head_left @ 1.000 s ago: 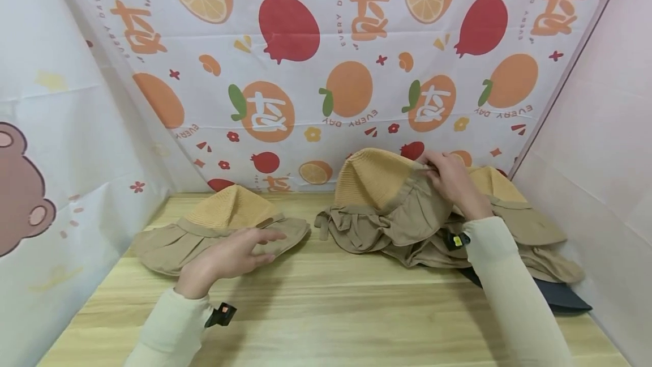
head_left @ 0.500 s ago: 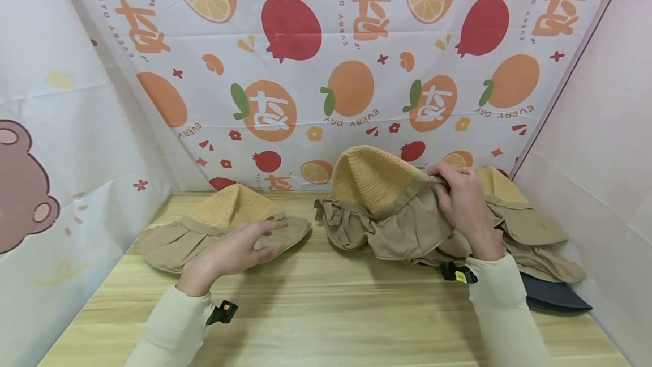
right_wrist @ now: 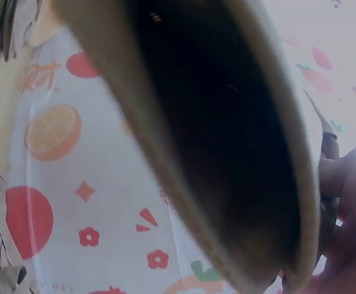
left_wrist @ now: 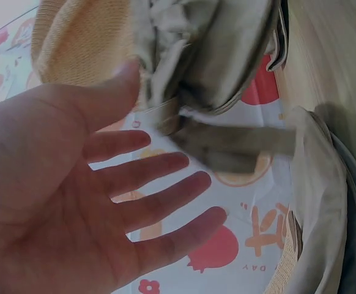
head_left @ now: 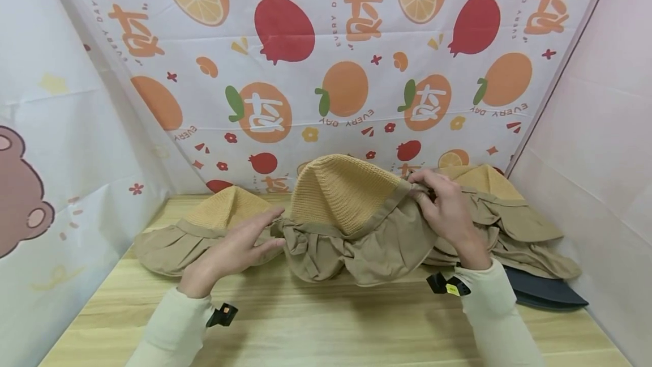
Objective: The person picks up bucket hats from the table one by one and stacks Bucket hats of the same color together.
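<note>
A sun hat (head_left: 346, 197) with a yellow knitted crown and a khaki brim hangs just over the middle of the table. My right hand (head_left: 445, 208) pinches it at the band on its right side. In the right wrist view the dark underside of the hat (right_wrist: 221, 141) fills the middle. My left hand (head_left: 236, 248) is at the hat's left edge, fingers spread; whether it touches cannot be told. In the left wrist view the palm and straight fingers of the left hand (left_wrist: 104, 184) show beside the hat's gathered band. Behind that hand lies another similar hat (head_left: 178, 242).
At the right, several khaki hats (head_left: 530, 220) with yellow crowns are piled up, and a dark brim (head_left: 545, 290) sticks out beneath. The wooden table (head_left: 326, 327) ends at a fruit-print cloth (head_left: 285, 72) behind, with pale cloth walls on both sides.
My right hand has drawn the hat off the right-hand pile, leftward and nearer, to beside my left hand. The left hand has stayed nearly still.
</note>
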`<action>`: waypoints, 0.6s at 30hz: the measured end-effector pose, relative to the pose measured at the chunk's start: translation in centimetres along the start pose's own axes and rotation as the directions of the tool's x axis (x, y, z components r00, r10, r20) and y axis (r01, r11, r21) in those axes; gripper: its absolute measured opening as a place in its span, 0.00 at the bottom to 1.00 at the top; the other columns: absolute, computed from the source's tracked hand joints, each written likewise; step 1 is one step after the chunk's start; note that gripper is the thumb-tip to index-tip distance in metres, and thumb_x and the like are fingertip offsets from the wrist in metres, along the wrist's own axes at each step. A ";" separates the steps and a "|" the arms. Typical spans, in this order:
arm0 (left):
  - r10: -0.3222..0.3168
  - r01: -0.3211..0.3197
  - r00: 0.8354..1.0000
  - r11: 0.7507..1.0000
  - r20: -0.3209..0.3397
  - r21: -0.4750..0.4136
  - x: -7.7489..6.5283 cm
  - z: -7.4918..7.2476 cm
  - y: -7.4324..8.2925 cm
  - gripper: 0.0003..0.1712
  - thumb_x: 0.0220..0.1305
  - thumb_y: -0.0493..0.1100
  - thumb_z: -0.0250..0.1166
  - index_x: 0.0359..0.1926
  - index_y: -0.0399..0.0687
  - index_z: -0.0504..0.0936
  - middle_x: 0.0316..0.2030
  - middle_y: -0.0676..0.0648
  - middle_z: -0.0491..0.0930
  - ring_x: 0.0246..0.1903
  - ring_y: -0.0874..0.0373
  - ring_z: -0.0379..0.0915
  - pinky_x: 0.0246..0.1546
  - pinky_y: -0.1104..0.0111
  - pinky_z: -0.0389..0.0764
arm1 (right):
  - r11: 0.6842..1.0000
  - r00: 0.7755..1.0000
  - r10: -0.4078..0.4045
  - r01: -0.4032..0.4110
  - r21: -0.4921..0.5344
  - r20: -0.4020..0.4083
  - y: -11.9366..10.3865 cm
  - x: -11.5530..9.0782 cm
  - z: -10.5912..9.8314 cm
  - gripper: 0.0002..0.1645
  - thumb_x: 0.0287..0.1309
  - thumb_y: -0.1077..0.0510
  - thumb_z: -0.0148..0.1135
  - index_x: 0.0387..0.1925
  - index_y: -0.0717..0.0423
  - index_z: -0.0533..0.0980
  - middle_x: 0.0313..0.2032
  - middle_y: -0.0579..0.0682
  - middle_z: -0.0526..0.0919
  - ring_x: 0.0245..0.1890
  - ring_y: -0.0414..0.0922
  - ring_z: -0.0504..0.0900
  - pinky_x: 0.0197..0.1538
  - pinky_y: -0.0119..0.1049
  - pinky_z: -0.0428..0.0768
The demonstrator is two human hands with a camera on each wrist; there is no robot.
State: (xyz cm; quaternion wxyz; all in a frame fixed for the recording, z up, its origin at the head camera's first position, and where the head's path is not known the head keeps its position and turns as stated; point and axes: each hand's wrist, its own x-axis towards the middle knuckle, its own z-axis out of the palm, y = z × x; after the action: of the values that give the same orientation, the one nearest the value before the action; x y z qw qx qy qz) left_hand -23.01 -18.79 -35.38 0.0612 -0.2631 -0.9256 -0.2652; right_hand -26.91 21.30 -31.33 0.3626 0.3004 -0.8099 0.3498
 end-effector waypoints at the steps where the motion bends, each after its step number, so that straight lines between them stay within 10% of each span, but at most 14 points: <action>1: -0.005 0.005 1.000 1.000 0.002 -0.011 0.0 0.0 0.0 0.39 0.75 0.48 0.63 0.78 0.39 0.60 0.73 0.33 0.68 0.70 0.35 0.68 0.69 0.39 0.70 | 1.000 1.000 -0.005 0.005 0.011 -0.007 0.0 0.0 0.1 0.09 0.58 0.73 0.68 0.38 0.60 0.82 0.39 0.57 0.88 0.36 0.46 0.78 0.42 0.30 0.70; 6: -0.031 0.031 0.999 0.999 -0.005 -0.030 0.3 0.1 0.0 0.38 0.76 0.51 0.61 0.79 0.46 0.59 0.68 0.37 0.75 0.66 0.40 0.75 0.66 0.42 0.74 | 0.999 0.999 0.001 0.001 0.042 -0.041 -0.2 0.0 0.7 0.09 0.58 0.73 0.68 0.38 0.61 0.82 0.35 0.57 0.87 0.31 0.40 0.71 0.36 0.26 0.67; 11: 0.029 -0.029 0.999 1.000 -0.035 0.009 0.5 0.3 -0.1 0.16 0.73 0.48 0.65 0.57 0.51 0.79 0.49 0.52 0.82 0.49 0.59 0.77 0.51 0.59 0.79 | 0.998 0.999 0.045 -0.044 0.048 -0.023 -0.4 -0.1 1.1 0.08 0.60 0.71 0.68 0.40 0.60 0.82 0.37 0.57 0.89 0.30 0.39 0.74 0.36 0.26 0.69; 18: 0.027 -0.027 1.000 1.000 -0.016 -0.002 0.2 -0.4 -0.3 0.09 0.74 0.44 0.64 0.49 0.47 0.76 0.36 0.54 0.79 0.36 0.64 0.70 0.37 0.68 0.74 | 0.997 0.987 0.068 -0.072 0.024 0.145 0.1 -0.2 0.9 0.07 0.66 0.69 0.64 0.41 0.56 0.81 0.43 0.55 0.89 0.35 0.43 0.80 0.39 0.33 0.74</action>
State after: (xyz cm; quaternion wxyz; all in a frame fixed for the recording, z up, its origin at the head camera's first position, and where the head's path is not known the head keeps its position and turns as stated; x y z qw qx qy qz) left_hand -23.30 -19.12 -35.16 0.0720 -0.2734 -0.9212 -0.2675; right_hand -27.21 20.64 -31.95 0.2861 0.3014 -0.8388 0.3517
